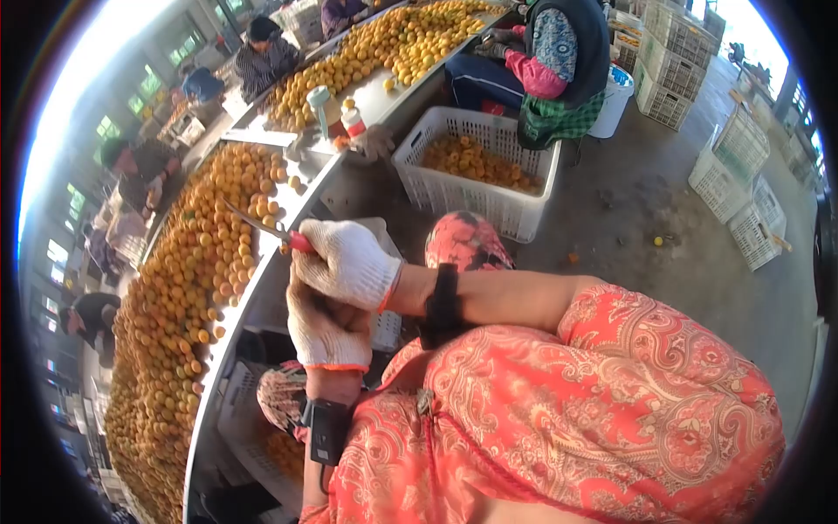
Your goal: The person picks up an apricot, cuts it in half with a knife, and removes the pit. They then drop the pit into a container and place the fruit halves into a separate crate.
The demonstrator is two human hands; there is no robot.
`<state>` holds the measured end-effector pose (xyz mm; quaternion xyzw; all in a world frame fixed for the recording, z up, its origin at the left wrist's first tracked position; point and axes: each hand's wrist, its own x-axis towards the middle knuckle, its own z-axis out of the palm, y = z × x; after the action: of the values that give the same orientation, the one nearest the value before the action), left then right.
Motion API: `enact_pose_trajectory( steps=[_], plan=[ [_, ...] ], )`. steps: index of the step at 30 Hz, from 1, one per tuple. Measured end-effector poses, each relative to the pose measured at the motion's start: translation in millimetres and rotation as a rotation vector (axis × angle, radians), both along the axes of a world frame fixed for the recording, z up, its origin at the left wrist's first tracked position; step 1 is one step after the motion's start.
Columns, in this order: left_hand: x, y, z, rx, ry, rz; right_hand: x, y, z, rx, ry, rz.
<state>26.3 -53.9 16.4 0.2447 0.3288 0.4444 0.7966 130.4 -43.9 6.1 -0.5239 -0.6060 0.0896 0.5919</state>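
Note:
My right hand (349, 262), in a white knitted glove, is closed around the red handle of a curved-blade knife (299, 242). The thin blade points up and left, over the edge of the fruit-covered table. Just below and touching it is my left hand (323, 327), gloved too, with its fingers curled. Whatever the left hand may hold is hidden by the right hand and the glove. Nearest to both hands are round orange-yellow fruits (188, 253), heaped on the long metal-edged table (229, 349) to the left.
A white plastic crate (484, 196) of orange pieces stands ahead, beside a seated person (559, 61). Bottles (353, 120) stand at the table's corner. Other people work across the table. Stacked crates (672, 65) are on the right; another crate (253, 419) sits under the table edge.

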Motion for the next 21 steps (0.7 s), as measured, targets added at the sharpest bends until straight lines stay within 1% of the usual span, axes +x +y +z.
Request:
enact_pose_trajectory(
  steps=[4,5,7,9,11,12,13,15,16,17,19,20,21],
  plan=[
    [-7.1,2.8,4.8,-0.013,0.059,0.021,-2.6,8.9,-2.0,0.010,-0.058,0.082],
    [-0.2,-0.6,12.7,-0.086,0.131,0.118,-3.0,10.3,-3.3,0.002,-0.057,0.108],
    [-19.7,17.9,-7.2,-0.138,0.037,-0.004,-3.3,14.7,-7.0,-0.012,-0.097,0.134],
    [-29.8,23.2,-18.8,-0.152,0.044,-0.005,-4.4,19.9,-13.5,0.024,-0.128,0.174],
    [-47.8,35.2,-37.4,-0.037,-0.227,-0.297,-3.7,21.8,-18.3,0.011,-0.144,0.209],
    [-37.9,24.6,-17.9,-0.142,-0.050,-0.130,-5.1,23.1,-20.6,0.014,-0.160,0.237],
    [-40.3,28.7,-18.2,-0.157,-0.050,-0.119,-8.7,25.6,-22.0,-0.069,-0.080,0.273],
    [-49.4,37.2,-23.7,-0.075,-0.314,-0.243,-15.6,32.5,-32.7,-0.116,0.401,0.429],
    [-54.5,44.3,-30.1,0.005,-0.404,-0.246,-15.3,31.8,-34.9,-0.174,0.471,0.463],
    [-57.6,50.5,-31.8,0.140,-0.478,-0.302,-19.4,33.0,-36.5,-0.063,0.518,0.415],
    [-68.3,66.4,-44.5,0.171,-0.486,-0.350,-16.1,36.3,-27.0,0.020,0.462,0.336],
    [-65.2,63.3,-47.1,0.166,-0.483,-0.350,-12.2,34.4,-18.5,0.026,0.298,0.202],
    [-52.1,52.1,-39.4,0.023,-0.383,-0.121,-14.7,36.0,-20.0,0.025,0.299,0.198]
  ],
)
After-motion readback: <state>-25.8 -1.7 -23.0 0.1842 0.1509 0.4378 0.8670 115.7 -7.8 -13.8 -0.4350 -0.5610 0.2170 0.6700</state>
